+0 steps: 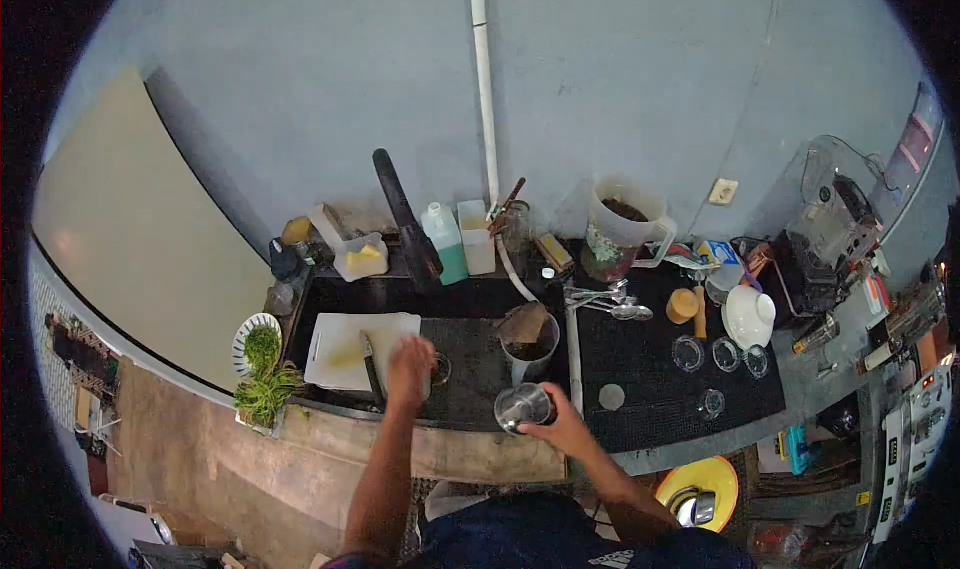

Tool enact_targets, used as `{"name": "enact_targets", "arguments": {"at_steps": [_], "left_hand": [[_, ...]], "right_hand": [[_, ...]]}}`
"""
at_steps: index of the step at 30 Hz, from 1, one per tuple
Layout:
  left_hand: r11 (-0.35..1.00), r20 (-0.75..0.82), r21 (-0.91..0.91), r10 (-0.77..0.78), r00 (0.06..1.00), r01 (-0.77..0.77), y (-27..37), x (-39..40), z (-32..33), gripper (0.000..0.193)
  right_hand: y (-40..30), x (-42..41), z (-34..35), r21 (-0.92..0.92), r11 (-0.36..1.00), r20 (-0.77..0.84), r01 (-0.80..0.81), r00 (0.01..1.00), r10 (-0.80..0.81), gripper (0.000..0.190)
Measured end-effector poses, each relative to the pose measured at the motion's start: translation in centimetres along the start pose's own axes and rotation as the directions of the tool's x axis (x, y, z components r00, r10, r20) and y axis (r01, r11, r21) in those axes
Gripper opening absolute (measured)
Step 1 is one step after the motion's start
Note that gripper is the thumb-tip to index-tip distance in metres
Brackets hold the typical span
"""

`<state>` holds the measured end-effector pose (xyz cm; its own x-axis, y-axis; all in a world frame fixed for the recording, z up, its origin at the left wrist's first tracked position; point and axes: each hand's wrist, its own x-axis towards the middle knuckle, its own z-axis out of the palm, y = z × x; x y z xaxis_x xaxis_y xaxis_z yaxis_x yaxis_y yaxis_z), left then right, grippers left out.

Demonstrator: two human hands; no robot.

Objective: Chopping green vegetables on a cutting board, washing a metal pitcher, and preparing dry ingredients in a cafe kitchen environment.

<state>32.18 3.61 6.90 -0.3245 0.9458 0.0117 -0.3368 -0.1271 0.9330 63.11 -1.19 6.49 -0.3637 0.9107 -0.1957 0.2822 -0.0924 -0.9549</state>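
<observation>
My right hand (566,426) is closed around a clear cup (523,407), tilted over the front edge of the sink counter. My left hand (410,370) is over the right side of a white cutting board (330,344); its fingers are blurred, and whether it holds anything cannot be told. A knife (370,366) with a dark handle lies on the board beside that hand. Just right of the hand is a small round glass (441,368). Behind the cup stands a clear pitcher (529,344) with a brown piece at its mouth.
Bowls of cut greens (262,347) stand at the left. Along the wall are a bottle of green liquid (444,246) and a large plastic jug (626,227). Spoons (630,311), upturned glasses (688,353) and a white bowl (748,317) rest on the black mat (652,411) at right.
</observation>
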Motion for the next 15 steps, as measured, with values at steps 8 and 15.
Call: {"name": "enact_targets", "arguments": {"at_steps": [8,15], "left_hand": [[-0.343,0.519,0.828,0.168,0.838,-0.444,5.0,18.2,-3.1,0.06],[-0.502,0.448,0.717,-0.201,0.871,-0.485,3.2,24.6,-5.9,0.079]], "right_hand": [[-2.4,0.3,6.5,-0.162,0.987,-0.099,0.006,0.995,-0.022,0.09],[-3.1,1.9,10.6,-0.274,0.961,-0.068,-0.037,0.998,0.019,0.09]]}}
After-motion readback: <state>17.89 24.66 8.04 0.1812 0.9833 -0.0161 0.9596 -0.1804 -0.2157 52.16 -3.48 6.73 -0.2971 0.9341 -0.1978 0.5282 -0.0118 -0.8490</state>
